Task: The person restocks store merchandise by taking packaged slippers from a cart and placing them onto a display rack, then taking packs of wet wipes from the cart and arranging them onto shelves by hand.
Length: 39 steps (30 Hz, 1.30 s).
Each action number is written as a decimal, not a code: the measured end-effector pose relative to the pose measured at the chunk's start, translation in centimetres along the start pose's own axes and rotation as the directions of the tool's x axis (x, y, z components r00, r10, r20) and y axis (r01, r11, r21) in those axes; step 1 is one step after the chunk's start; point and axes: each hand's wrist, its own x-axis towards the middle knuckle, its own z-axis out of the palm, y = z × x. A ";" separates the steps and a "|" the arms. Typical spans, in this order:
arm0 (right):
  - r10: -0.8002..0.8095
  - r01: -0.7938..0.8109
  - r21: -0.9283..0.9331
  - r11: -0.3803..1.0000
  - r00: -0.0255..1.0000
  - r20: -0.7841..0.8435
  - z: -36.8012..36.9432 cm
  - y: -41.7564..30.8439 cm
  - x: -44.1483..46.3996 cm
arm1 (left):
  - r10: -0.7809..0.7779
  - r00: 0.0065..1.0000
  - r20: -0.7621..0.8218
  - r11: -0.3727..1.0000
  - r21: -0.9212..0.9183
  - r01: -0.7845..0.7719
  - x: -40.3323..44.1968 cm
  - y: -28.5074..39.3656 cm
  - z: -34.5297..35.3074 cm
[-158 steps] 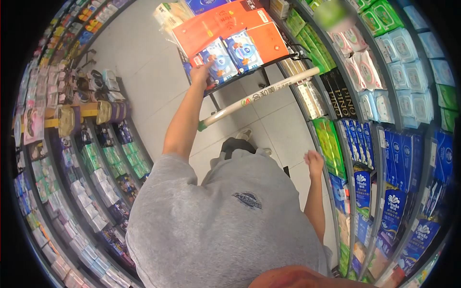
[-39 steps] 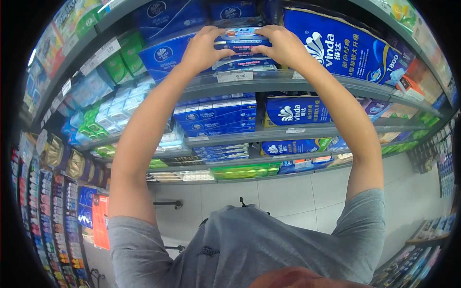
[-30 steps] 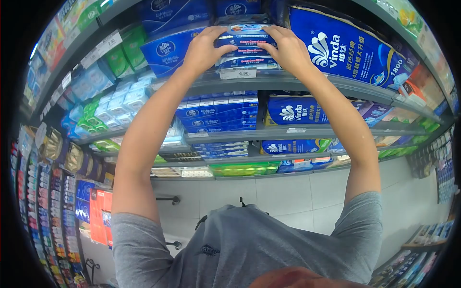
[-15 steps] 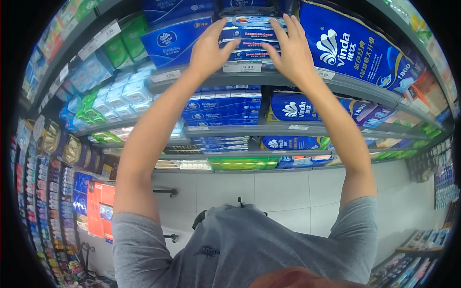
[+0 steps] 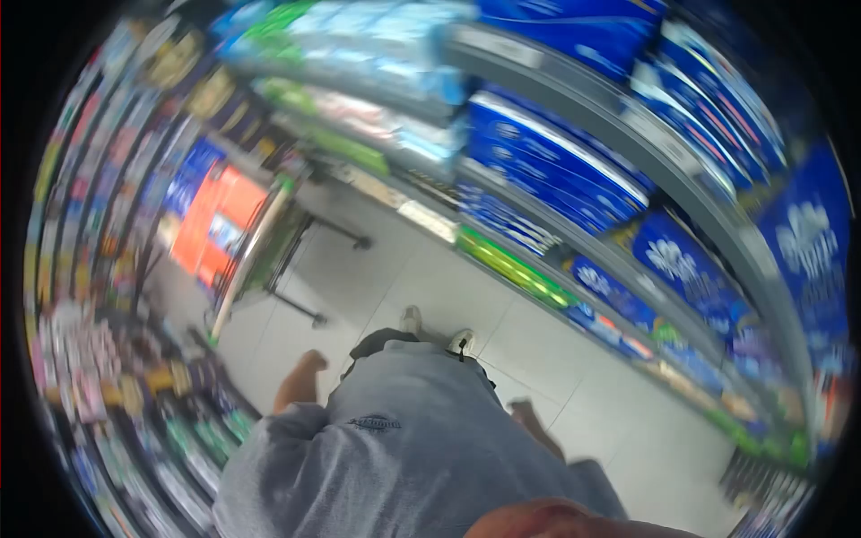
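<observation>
Both my hands hang low beside the grey shirt (image 5: pixel 404 448), away from the shelves. My left hand (image 5: pixel 312 362) is at the left of my body, blurred, its fingers not readable. Nearest to it is the shopping cart with its pale handle bar (image 5: pixel 247 260). My right hand (image 5: pixel 522 411) is at the right of my body over the floor, also smeared by motion. The stack of blue-and-white packs (image 5: pixel 713 108) sits on the upper shelf at the upper right, touched by neither hand.
The cart carries orange packages (image 5: pixel 224 202), with a small blue-and-white pack on them. Shelving with blue tissue packs (image 5: pixel 547 161) runs diagonally across the upper right. More stocked shelves (image 5: pixel 99 179) stand at the left. Pale floor tiles (image 5: pixel 421 260) lie between.
Both hands have come off the stack of packs and dropped to my sides. The view has turned left, bringing the cart closer to the middle and shifting the stack to the right.
</observation>
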 end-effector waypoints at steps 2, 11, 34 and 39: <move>0.260 -0.272 0.174 0.946 0.962 0.089 0.5 5.3 -1.7 | -0.568 0.771 0.288 0.809 0.024 0.587 -9.3 -4.5 1.0; -0.107 0.096 0.162 0.982 0.992 0.061 -4.2 4.3 8.5 | -0.813 0.577 0.079 0.420 -0.606 0.676 -8.5 8.5 -9.9; -0.991 0.995 -0.100 0.007 0.020 0.134 39.0 -74.6 -25.4 | -0.829 0.515 -0.221 -0.101 -0.845 -0.525 -5.4 -22.8 -30.1; -0.968 0.965 -0.256 0.058 0.116 0.220 46.8 -79.2 -22.9 | -0.689 0.710 -0.146 -0.374 -0.768 -0.520 -4.9 -24.6 -31.6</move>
